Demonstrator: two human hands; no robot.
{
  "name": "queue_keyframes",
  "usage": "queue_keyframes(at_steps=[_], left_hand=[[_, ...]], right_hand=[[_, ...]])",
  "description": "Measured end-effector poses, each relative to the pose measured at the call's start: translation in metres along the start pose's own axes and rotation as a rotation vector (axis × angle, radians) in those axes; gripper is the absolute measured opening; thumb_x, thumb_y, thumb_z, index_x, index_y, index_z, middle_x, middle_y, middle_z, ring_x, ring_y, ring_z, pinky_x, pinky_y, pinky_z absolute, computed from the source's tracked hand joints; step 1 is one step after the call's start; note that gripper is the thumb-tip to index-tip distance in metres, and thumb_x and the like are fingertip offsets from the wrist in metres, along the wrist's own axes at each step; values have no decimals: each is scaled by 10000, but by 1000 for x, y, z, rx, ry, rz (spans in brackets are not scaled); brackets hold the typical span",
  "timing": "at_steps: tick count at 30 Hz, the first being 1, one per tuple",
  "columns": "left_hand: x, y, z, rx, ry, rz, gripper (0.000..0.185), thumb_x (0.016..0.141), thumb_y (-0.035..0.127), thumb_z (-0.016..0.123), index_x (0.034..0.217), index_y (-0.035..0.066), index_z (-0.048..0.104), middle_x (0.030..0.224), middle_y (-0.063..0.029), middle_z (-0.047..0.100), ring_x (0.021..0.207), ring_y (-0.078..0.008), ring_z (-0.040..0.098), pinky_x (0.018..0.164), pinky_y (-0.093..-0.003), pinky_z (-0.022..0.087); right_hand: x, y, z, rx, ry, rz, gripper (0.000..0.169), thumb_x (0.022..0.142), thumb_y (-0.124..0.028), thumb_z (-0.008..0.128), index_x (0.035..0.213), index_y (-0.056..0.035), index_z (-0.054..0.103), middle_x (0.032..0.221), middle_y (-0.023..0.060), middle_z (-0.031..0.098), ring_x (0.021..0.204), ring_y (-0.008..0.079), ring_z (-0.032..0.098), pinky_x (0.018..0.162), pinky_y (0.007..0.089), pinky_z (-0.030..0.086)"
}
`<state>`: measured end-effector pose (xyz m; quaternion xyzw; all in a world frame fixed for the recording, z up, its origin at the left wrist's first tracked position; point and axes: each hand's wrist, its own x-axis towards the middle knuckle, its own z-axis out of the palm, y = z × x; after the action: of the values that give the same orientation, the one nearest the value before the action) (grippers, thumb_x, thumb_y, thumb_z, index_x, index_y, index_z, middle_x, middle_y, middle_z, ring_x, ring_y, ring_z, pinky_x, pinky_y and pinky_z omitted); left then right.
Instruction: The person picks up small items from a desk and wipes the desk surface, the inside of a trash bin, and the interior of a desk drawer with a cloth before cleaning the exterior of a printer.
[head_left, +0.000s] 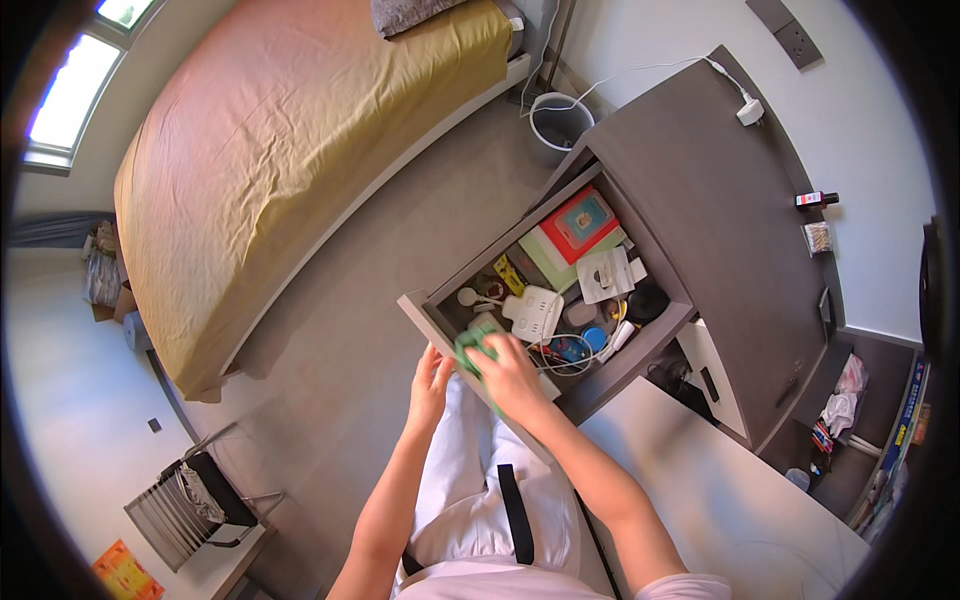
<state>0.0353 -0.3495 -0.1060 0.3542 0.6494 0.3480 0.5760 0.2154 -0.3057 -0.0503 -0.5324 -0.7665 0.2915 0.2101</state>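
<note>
An open drawer (480, 270) full of small things lies in front of me. My right hand (510, 373) grips a green cloth (475, 346) at the drawer's front panel; both are slightly blurred. The fingers of my left hand (429, 382) touch the outer face of that panel, and I see nothing held in them. Inside the drawer are a white power strip (537, 313), white cables, a blue round lid (594, 338), a yellow packet (510, 274), a red folder or box (579, 223), a pale green booklet (546, 259) and some white papers (600, 276).
A dark wooden cabinet top (705, 180) holds a small bottle (816, 199), cotton swabs (817, 238) and a white plug adapter (750, 111). Beyond the drawer stands a waste bin (561, 124). A bed (300, 150) is at upper left, a chair (187, 502) at lower left, and a white surface (697, 480) at right.
</note>
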Motion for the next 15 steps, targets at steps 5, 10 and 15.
queue_keyframes(at_steps=[5,10,15], left_hand=[[-1,22,1,-70,-57,-69,572,1036,237,558,1550,118,338,1408,-145,543,1270,-223,524,1060,-360,422],[2,19,-2,-82,-86,-73,576,1044,247,550,1552,97,322,1389,-147,555,1246,-227,543,1051,-355,426],[3,22,-2,-71,-82,-141,560,1051,238,537,1537,64,322,1353,-139,576,1233,-212,548,1045,-348,429]], right_hand=[[-96,17,-18,201,-103,278,345,862,-26,603,1198,-91,653,1162,133,598,1100,339,562,910,422,498],[-32,3,24,451,40,440,362,946,-61,528,1306,-85,552,1230,196,614,1120,389,581,931,456,477],[81,5,42,562,-141,674,419,975,-305,477,1310,-56,517,969,271,676,932,461,642,808,498,502]])
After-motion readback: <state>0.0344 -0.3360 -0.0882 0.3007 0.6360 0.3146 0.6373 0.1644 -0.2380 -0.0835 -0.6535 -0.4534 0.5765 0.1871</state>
